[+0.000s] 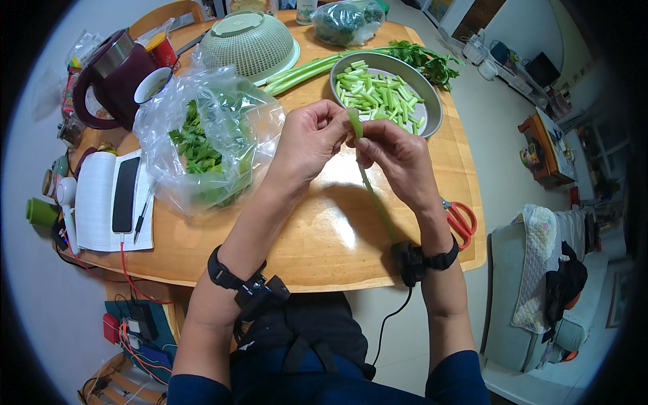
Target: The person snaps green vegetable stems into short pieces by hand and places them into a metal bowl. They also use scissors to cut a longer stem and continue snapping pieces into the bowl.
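Between both hands, over the table's middle, is a thin celery stalk whose lower end hangs toward my right wrist. My left hand pinches its upper end between thumb and fingers. Just below that, my right hand grips the same stalk. Behind my hands stands a round metal pan holding many short cut celery pieces. Long celery stalks with leafy tops lie behind the pan. To the left, a clear plastic bag holds celery leaves.
Red-handled scissors lie by my right forearm. An upturned green colander, a purple kettle and a bagged green vegetable stand farther back. At left, a phone and pen rest on an open notebook; a red cable hangs off the edge.
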`<control>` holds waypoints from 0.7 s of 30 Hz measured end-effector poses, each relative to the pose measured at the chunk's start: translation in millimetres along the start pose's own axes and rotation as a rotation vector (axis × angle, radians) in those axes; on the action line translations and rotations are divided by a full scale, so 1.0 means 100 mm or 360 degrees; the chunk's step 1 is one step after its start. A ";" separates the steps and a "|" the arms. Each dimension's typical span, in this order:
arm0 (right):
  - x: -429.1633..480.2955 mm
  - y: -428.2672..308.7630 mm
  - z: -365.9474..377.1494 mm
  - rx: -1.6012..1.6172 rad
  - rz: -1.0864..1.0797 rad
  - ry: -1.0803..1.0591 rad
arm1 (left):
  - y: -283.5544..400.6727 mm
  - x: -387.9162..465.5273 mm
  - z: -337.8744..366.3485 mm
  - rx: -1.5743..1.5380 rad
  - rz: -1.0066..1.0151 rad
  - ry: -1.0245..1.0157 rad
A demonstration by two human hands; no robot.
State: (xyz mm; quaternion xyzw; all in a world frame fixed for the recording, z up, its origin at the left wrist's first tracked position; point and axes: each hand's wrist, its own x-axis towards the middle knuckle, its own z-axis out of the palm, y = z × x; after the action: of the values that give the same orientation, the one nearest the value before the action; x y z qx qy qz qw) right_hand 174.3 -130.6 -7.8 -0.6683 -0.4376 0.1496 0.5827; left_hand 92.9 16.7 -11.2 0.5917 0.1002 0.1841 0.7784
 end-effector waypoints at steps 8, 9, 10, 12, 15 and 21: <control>0.01 0.01 0.02 0.0482 0.0075 0.0090 | -0.05 -0.03 0.04 0.1053 0.0435 0.0206; 0.02 0.01 0.02 0.0520 0.0099 0.0117 | -0.04 -0.04 0.05 0.1146 0.0434 0.0182; 0.02 0.01 0.00 0.0551 0.0096 0.0138 | -0.03 -0.04 0.06 0.1215 0.0464 0.0142; 0.04 0.01 -0.04 0.0616 0.0135 0.0191 | -0.03 -0.04 0.06 0.1290 0.0414 0.0212; 0.04 -0.01 -0.12 0.0672 0.0250 0.0206 | -0.02 -0.02 0.06 0.0960 0.0388 0.0148; 0.08 0.03 -0.14 0.1322 0.0498 0.0018 | -0.03 -0.02 0.10 0.0203 0.0509 -0.0159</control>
State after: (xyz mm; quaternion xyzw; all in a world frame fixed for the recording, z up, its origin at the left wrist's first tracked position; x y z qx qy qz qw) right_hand 189.5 -133.4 -4.5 -0.4366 -0.2308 0.3955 0.7744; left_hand 95.5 6.0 -11.5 0.6566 -0.0225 0.2693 0.7041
